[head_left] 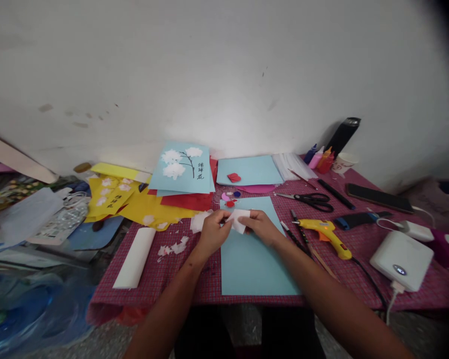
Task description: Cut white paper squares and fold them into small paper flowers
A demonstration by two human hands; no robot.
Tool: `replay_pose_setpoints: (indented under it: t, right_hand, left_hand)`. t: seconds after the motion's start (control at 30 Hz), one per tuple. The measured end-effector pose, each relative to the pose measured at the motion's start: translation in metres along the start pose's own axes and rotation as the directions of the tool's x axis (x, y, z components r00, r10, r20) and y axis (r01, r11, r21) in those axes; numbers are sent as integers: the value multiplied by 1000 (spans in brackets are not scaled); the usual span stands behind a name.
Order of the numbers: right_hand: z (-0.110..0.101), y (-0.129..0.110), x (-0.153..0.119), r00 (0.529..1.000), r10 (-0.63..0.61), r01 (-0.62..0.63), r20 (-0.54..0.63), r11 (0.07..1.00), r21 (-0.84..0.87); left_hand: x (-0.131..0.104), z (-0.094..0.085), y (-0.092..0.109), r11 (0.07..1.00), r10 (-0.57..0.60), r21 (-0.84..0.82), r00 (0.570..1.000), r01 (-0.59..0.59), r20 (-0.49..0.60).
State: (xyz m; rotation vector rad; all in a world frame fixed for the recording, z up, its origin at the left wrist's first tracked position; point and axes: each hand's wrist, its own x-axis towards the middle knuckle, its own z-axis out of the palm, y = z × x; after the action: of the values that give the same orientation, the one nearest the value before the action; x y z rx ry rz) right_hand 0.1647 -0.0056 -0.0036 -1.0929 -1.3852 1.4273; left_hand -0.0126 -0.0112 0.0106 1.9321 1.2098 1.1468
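Observation:
A small piece of white tissue paper [239,219] is pinched between both hands, above a light blue sheet [254,264]. My left hand [214,230] grips its left side with thumb and fingers pressed together. On the right side, my right hand [260,225] closes on the same piece. More white tissue [198,222] lies just left of my left hand. Beyond the hands, a small palette with red, pink and blue paint [230,203] rests at the sheet's top. Torn tissue scraps [173,248] lie farther left on the checked cloth.
Scissors [309,200], a yellow glue gun [325,233] with its cord, and a white power bank [402,260] are on the right. A white roll [134,259] stands out at left. Behind are a blue flower picture [183,169], paint bottles [317,158] and a black flask [344,134].

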Motion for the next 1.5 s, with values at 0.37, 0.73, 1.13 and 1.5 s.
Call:
replay_pose_setpoints:
  t: [0.37,0.73,1.13,1.5]
  right_hand:
    - [3,5,-2,951,-275,209,-140,908,-362]
    - [6,-3,-5,958,-274,227,-87,906,-358]
    - [4,-6,-3,977,-131,109,-170,985,-132]
    - [0,-6,-2,961,-129,115,-243,991,-72]
  left_hand:
    - [2,-1,-1,1000,-1,-23,999,2,47]
    - [3,-1,-6,954,-185,-228,980,196,67]
    - [4,0,-9,904,-275,-335,961,267,23]
    - [8,-23,-7,977,-199,-109,966,182,-165]
